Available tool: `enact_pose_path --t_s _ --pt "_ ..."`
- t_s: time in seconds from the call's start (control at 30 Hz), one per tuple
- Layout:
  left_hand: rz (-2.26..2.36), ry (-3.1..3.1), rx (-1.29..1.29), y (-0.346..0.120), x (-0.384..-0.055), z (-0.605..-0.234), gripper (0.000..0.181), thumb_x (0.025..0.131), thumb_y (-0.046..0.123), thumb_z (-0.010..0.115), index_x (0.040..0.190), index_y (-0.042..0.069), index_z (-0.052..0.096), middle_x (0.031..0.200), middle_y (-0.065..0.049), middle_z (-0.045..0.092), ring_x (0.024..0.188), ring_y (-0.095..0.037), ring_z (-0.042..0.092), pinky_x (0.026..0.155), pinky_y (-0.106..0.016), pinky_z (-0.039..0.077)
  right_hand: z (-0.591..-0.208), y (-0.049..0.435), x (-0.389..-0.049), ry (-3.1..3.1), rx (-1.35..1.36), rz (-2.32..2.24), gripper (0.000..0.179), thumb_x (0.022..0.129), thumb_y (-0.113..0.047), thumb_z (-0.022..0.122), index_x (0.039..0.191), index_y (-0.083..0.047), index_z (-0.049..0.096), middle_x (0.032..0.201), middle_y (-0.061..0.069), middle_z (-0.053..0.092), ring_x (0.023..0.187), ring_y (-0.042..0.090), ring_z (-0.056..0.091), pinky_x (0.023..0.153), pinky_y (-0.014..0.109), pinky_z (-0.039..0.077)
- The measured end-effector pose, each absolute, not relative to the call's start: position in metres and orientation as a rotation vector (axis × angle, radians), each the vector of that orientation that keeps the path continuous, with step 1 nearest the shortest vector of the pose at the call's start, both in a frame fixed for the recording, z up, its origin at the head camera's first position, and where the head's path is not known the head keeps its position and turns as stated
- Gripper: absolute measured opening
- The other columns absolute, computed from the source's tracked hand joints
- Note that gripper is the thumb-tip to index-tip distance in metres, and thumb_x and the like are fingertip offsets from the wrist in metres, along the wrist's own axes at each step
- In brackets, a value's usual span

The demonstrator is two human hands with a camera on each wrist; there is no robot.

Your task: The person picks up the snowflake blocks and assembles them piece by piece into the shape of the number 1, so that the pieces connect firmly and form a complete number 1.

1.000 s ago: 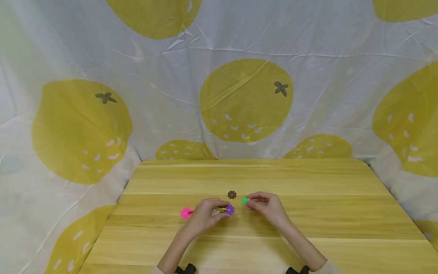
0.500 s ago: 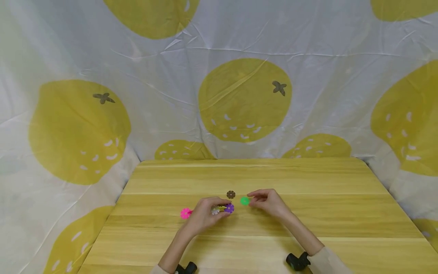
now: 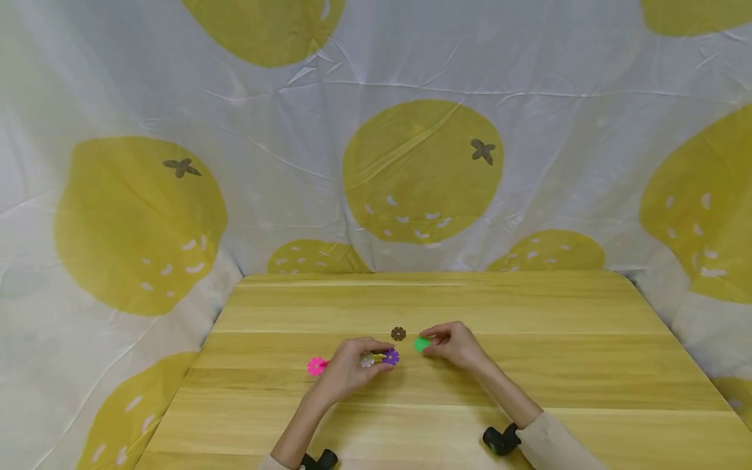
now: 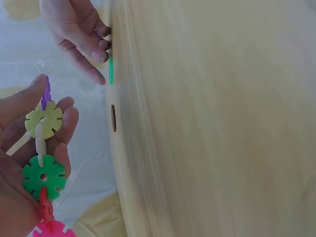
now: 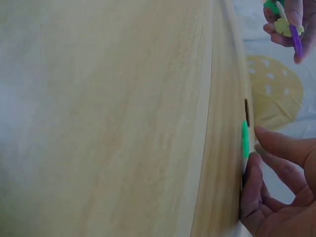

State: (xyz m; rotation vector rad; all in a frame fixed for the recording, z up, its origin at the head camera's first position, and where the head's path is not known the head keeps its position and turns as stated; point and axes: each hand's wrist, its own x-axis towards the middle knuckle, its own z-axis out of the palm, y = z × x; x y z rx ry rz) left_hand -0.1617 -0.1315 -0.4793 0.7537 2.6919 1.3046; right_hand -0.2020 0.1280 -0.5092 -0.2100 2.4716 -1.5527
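My left hand (image 3: 348, 372) holds a chain of interlocked plastic snowflake discs above the table. In the left wrist view the chain has a purple disc (image 4: 47, 94), a yellow disc (image 4: 49, 118), a white one (image 4: 40, 143), a green one (image 4: 45, 177), a red one (image 4: 47, 210) and a pink one (image 4: 53, 230). The thumb lies by the purple end. My right hand (image 3: 458, 344) reaches to a loose bright green disc (image 3: 421, 344) lying flat on the table. Its thumb and fingertips are spread beside that disc, without a visible pinch.
A loose brown snowflake disc (image 3: 398, 333) lies on the wooden table (image 3: 529, 307), just behind the green one. A lemon-print cloth (image 3: 294, 163) hangs behind the table. Black wrist mounts (image 3: 501, 440) sit at the forearms.
The right hand draws back slightly from the green disc, then comes over its edge again. The left hand with its chain shifts very little; the loose discs stay in place.
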Motion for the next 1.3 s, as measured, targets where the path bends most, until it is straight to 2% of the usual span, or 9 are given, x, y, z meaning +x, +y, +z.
enact_pose_path --t_s 0.3,0.47,0.67,0.83,0.97,1.13,1.3 --pt "1.275 2.684 0.755 -0.132 -0.163 -0.481 0.032 0.090 0.015 0.081 0.119 0.002 0.076 0.116 -0.009 0.079 0.108 -0.026 0.075 0.096 -0.037 0.060 -0.514 0.128 -0.205 2.554 -0.243 -1.465 0.031 0.080 -0.003 0.086 0.110 0.001 0.078 0.076 0.007 0.069 0.069 0.013 0.055 0.060 0.019 0.045" --pt "1.283 2.658 0.761 -0.132 -0.162 -0.481 0.032 0.091 0.016 0.080 0.119 0.001 0.076 0.116 -0.009 0.078 0.108 -0.025 0.075 0.097 -0.037 0.060 -0.515 0.126 -0.205 2.597 -0.242 -1.442 0.026 0.076 -0.002 0.089 0.101 -0.001 0.080 0.073 0.005 0.066 0.066 0.013 0.054 0.060 0.021 0.044" --pt "1.273 2.651 0.755 -0.133 -0.162 -0.481 0.032 0.092 0.017 0.079 0.120 0.002 0.076 0.117 -0.008 0.078 0.109 -0.024 0.075 0.097 -0.034 0.060 -0.514 0.124 -0.203 2.636 -0.200 -1.405 0.025 0.074 0.000 0.090 0.091 -0.005 0.072 0.076 0.002 0.065 0.070 0.013 0.057 0.063 0.021 0.048" --pt "1.269 2.659 0.777 -0.133 -0.161 -0.482 0.032 0.092 0.017 0.079 0.120 0.001 0.075 0.116 -0.008 0.079 0.108 -0.025 0.075 0.096 -0.035 0.060 -0.512 0.130 -0.198 2.501 -0.298 -1.546 0.017 0.086 0.007 0.077 0.099 0.003 0.067 0.079 0.011 0.066 0.067 0.017 0.065 0.059 0.023 0.057" --pt "1.280 2.649 0.779 -0.133 -0.161 -0.482 0.033 0.092 0.017 0.079 0.120 0.001 0.075 0.116 -0.009 0.078 0.108 -0.025 0.075 0.096 -0.037 0.060 -0.511 0.138 -0.193 2.356 -0.307 -1.661 0.016 0.092 0.007 0.069 0.108 0.008 0.065 0.085 0.015 0.064 0.072 0.020 0.070 0.064 0.028 0.062" --pt "1.303 2.618 0.763 -0.131 -0.160 -0.479 0.033 0.092 0.020 0.079 0.121 0.004 0.076 0.117 -0.006 0.079 0.110 -0.023 0.074 0.098 -0.033 0.059 -0.505 0.146 -0.187 2.257 -0.280 -1.743 0.019 0.096 0.002 0.068 0.114 0.009 0.063 0.093 0.017 0.063 0.080 0.025 0.074 0.072 0.033 0.065" --pt "1.311 2.616 0.776 -0.128 -0.160 -0.475 0.033 0.092 0.019 0.080 0.121 0.005 0.076 0.115 -0.005 0.079 0.108 -0.023 0.075 0.096 -0.031 0.059 -0.498 0.149 -0.180 2.222 -0.348 -1.818 0.024 0.095 -0.001 0.072 0.116 0.007 0.066 0.099 0.021 0.070 0.086 0.030 0.075 0.077 0.039 0.065"
